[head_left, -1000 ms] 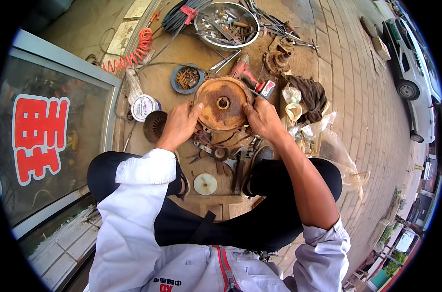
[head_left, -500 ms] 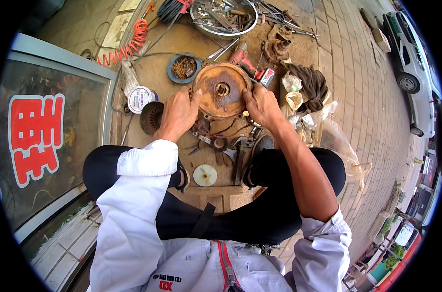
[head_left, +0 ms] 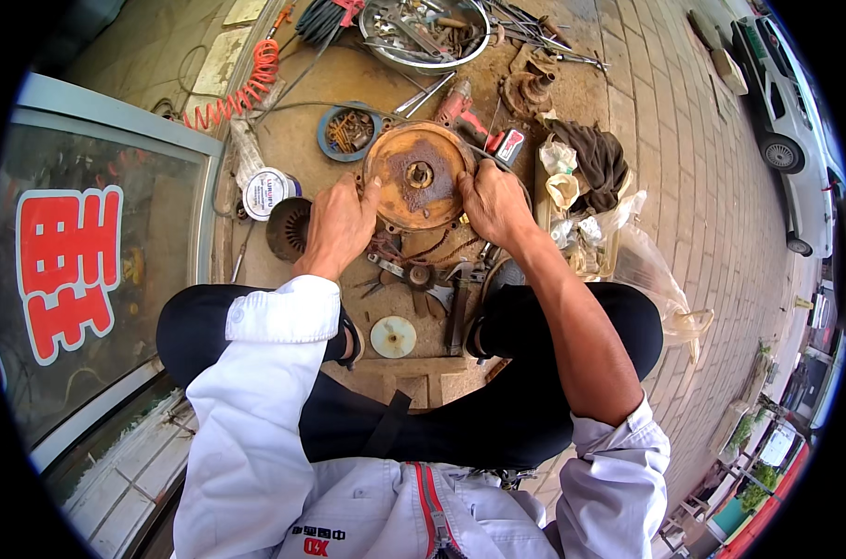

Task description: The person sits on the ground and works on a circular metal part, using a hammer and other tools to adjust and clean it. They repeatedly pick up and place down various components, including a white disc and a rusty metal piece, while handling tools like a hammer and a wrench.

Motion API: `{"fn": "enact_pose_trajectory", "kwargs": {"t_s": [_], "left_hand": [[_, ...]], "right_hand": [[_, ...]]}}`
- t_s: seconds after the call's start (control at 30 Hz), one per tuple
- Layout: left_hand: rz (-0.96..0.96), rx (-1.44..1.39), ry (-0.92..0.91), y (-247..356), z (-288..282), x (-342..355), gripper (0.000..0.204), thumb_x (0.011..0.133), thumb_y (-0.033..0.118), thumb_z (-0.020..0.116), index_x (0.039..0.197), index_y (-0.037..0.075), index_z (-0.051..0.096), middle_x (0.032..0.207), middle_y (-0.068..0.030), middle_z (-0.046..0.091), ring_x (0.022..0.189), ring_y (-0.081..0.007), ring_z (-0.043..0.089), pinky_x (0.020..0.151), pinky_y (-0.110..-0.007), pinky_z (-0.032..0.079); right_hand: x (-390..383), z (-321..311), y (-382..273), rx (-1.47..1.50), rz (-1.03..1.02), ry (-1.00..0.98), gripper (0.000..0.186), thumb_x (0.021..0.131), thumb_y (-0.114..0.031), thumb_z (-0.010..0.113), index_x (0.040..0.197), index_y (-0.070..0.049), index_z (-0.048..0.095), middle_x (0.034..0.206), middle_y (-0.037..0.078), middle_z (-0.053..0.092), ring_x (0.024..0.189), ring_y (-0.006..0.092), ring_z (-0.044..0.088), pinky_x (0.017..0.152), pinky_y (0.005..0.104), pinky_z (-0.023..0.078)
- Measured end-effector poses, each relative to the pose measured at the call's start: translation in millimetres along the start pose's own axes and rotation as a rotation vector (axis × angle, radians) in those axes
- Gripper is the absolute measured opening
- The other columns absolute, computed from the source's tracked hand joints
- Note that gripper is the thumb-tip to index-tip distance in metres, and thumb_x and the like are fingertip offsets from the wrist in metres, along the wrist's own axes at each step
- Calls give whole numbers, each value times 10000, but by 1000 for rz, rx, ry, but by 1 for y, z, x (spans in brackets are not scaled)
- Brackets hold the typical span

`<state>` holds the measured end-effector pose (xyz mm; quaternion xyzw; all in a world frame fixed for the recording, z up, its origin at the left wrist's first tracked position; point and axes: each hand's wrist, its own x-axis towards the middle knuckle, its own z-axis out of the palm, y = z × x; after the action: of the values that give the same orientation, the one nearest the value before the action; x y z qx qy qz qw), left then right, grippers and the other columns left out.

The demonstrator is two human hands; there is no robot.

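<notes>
The round orange-brown rusty metal plate [head_left: 419,197], w/ a small hub in its centre, is btwn both hands, approx. upper mid of view; I cannot tell if it is lifted or resting on the parts below. Being round, it has no long axis. From the thumb of the bare left hand [head_left: 337,222] its centre lies toward 2 o'clock; from the thumb of the bare right hand [head_left: 499,203], toward 9–10 o'clock. Neither hand is nearer: both touch the rim. Both grip it, thumbs on top at approx. 8 and 4 o'clock; the other fingers are mostly hidden.

Around the plate: blue round tray [head_left: 323,144] w/ rusty screws at 10 o'clock, red cordless power tool [head_left: 458,101] at 1, large shiny metal bowl [head_left: 423,67] at 12, farther; dark ribbed cup-shaped part [head_left: 289,228] at 8, flat whitish disc [head_left: 393,336] at 6.

Vs. 1 s ago: the grip is approx. same; plate and ground things appear a bit higher in view, so prob. the camera tilted.
</notes>
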<state>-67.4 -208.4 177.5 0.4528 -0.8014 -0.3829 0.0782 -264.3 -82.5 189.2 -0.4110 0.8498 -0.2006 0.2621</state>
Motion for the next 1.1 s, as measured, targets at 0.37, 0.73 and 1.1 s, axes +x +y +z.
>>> {"fn": "enact_pose_trajectory", "kwargs": {"t_s": [0.37, 0.73, 1.1], "left_hand": [[61, 69, 48, 3, 0, -4, 420, 987, 286, 629, 908, -126, 627, 784, -384, 644, 763, -520, 678, 658, -537, 527], [22, 76, 40, 6, -1, -6, 433, 996, 308, 620, 940, -120, 631, 810, -377, 650, 787, -533, 669, 674, -545, 525], [206, 97, -82, -1, -3, -18, 1215, 649, 283, 926, 1538, -133, 209, 1504, -346, 406, 1399, -445, 443, 1181, -427, 361]], "right_hand": [[1, -2, -1, -7, 15, -11, 409, 1012, -243, 518, 989, 163, 563, 875, 417, 647, 908, 563, 651, 866, 569, 519], [0, 4, 2, 16, -19, 58, 391, 1001, -224, 524, 915, 155, 573, 823, 408, 643, 867, 559, 656, 838, 562, 525], [1, 3, 5, 60, -59, 77, 397, 959, -212, 572, 857, 171, 600, 817, 401, 640, 881, 545, 661, 816, 545, 530]]}}
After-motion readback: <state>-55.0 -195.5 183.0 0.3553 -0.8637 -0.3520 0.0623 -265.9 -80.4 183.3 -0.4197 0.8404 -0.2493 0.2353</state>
